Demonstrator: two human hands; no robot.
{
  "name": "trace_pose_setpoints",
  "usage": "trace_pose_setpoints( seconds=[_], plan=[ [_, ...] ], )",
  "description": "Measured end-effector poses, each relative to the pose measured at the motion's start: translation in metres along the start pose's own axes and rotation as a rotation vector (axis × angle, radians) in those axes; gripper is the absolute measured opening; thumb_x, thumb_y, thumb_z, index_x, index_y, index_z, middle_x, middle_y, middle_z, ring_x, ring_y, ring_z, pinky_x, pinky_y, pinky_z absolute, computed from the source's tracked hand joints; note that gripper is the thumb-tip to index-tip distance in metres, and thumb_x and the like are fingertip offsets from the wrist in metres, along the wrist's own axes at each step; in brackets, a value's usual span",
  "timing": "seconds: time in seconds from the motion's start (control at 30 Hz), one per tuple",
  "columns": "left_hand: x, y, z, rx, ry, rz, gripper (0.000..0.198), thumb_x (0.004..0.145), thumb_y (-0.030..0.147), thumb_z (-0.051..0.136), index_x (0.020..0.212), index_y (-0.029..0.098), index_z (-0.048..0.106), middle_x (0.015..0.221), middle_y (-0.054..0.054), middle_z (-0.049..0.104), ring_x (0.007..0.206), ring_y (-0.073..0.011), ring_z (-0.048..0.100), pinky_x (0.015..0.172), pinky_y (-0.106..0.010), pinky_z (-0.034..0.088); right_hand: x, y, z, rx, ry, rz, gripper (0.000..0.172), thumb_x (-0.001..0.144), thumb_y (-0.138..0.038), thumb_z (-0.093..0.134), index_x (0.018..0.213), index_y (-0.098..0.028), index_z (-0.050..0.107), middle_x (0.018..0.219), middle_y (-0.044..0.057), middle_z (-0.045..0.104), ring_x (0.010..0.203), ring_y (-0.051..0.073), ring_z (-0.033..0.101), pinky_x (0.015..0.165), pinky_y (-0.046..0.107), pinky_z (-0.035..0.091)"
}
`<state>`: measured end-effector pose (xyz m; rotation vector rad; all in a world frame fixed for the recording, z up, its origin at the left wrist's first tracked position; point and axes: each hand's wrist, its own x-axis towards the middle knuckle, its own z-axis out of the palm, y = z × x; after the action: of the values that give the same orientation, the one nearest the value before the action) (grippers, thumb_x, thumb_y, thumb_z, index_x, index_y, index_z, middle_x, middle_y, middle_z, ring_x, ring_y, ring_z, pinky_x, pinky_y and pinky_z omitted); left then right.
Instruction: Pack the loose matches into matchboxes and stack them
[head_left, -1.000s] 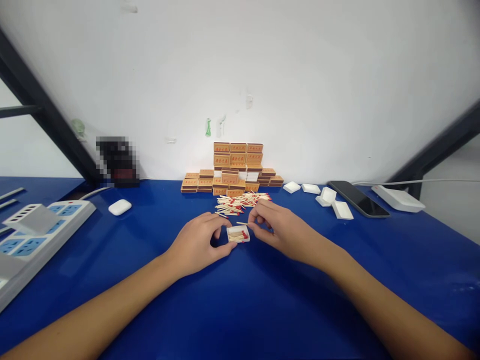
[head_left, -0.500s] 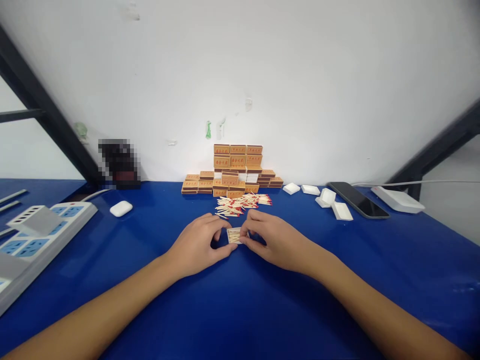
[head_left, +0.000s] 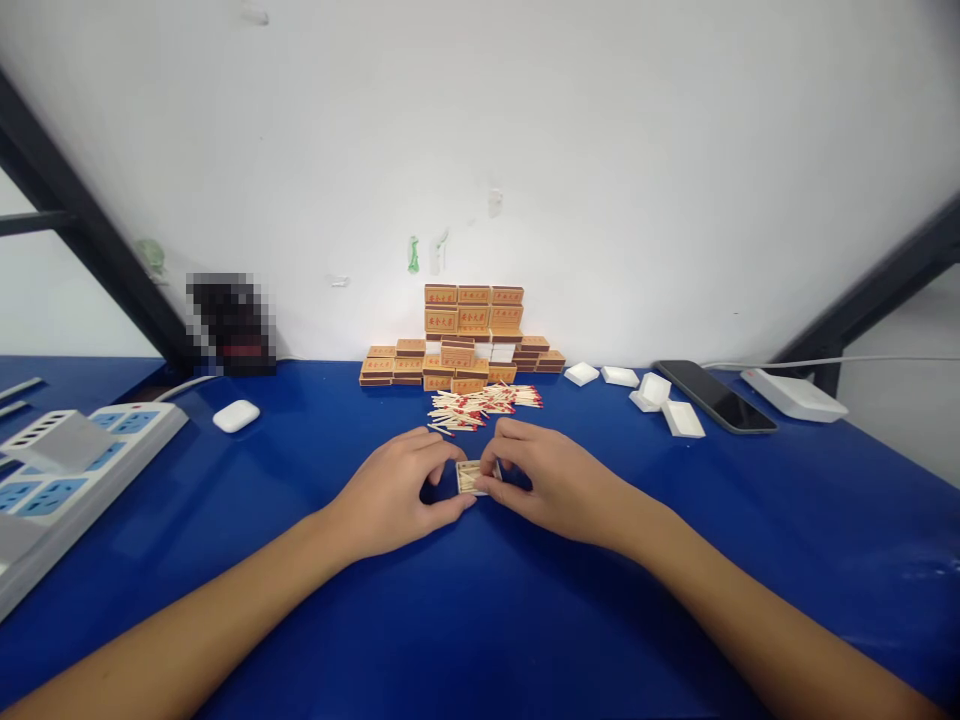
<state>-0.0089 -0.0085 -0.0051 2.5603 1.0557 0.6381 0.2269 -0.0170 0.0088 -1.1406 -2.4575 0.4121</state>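
A small white matchbox tray [head_left: 469, 476] with matches in it lies on the blue table [head_left: 480, 620]. My left hand [head_left: 394, 492] curls round its left side, thumb and fingers pinching it. From the right, my right hand [head_left: 544, 478] has its fingers closed over the tray's right half and hides that part. Just beyond the hands lies a loose pile of red-tipped matches [head_left: 480, 405]. Stacked orange matchboxes [head_left: 465, 340] stand against the wall behind the pile.
Several empty white trays [head_left: 660, 400] lie at the right, beside a black phone [head_left: 716, 396] and a white flat device [head_left: 795, 394]. A white earbud case [head_left: 235, 415] and a power strip [head_left: 67, 470] are at the left. A blurred dark object [head_left: 231, 322] stands by the wall.
My right hand, which held one match above the tray, has come down and closed over the tray's right side. The left hand has stayed on the tray.
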Motion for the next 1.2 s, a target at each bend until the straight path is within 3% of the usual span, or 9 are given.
trace_pose_setpoints(
  seconds=[0.7,0.83,0.93,1.07,1.2],
  plan=[
    [-0.001,0.002,0.003,0.017,-0.044,0.068,0.017,0.091,0.037,0.072,0.096,0.022,0.068,0.075,0.001,0.057,0.076,-0.0185,0.055,0.068,-0.031,0.043,0.000,-0.004,-0.001,-0.073,-0.122,-0.082,0.016,0.104,-0.018,0.053,0.090,-0.020,0.060,0.094,0.004,0.064,0.077,0.016,0.058,0.069,0.029,0.044],
    [-0.001,0.001,0.002,0.002,-0.035,0.063,0.023,0.091,0.038,0.073,0.109,0.023,0.071,0.076,0.001,0.058,0.077,-0.0187,0.057,0.071,-0.031,0.045,0.006,0.025,-0.009,-0.073,0.095,-0.055,0.012,0.103,-0.019,0.052,0.096,-0.021,0.062,0.091,0.003,0.064,0.083,0.018,0.059,0.077,0.031,0.046],
    [-0.001,0.001,0.002,-0.001,-0.036,0.046,0.025,0.091,0.039,0.072,0.112,0.024,0.072,0.076,0.001,0.058,0.076,-0.0182,0.056,0.070,-0.032,0.045,0.009,0.062,-0.017,-0.255,0.250,0.031,0.013,0.100,-0.023,0.056,0.106,-0.018,0.066,0.101,0.011,0.065,0.098,0.027,0.058,0.088,0.041,0.047],
    [-0.001,0.002,0.001,0.007,-0.042,0.046,0.026,0.092,0.038,0.071,0.113,0.023,0.071,0.078,0.001,0.059,0.077,-0.0183,0.056,0.070,-0.032,0.044,0.011,0.099,-0.019,-0.386,0.231,0.087,0.024,0.098,-0.034,0.061,0.115,-0.020,0.071,0.113,0.015,0.063,0.109,0.034,0.053,0.096,0.051,0.046],
    [-0.002,0.004,0.000,0.010,-0.054,0.045,0.025,0.092,0.038,0.071,0.111,0.023,0.071,0.077,0.001,0.058,0.077,-0.0187,0.055,0.072,-0.033,0.044,0.017,0.106,-0.014,-0.370,0.235,0.077,0.024,0.101,-0.033,0.058,0.115,-0.019,0.072,0.113,0.015,0.064,0.110,0.033,0.052,0.099,0.051,0.046]
  ],
)
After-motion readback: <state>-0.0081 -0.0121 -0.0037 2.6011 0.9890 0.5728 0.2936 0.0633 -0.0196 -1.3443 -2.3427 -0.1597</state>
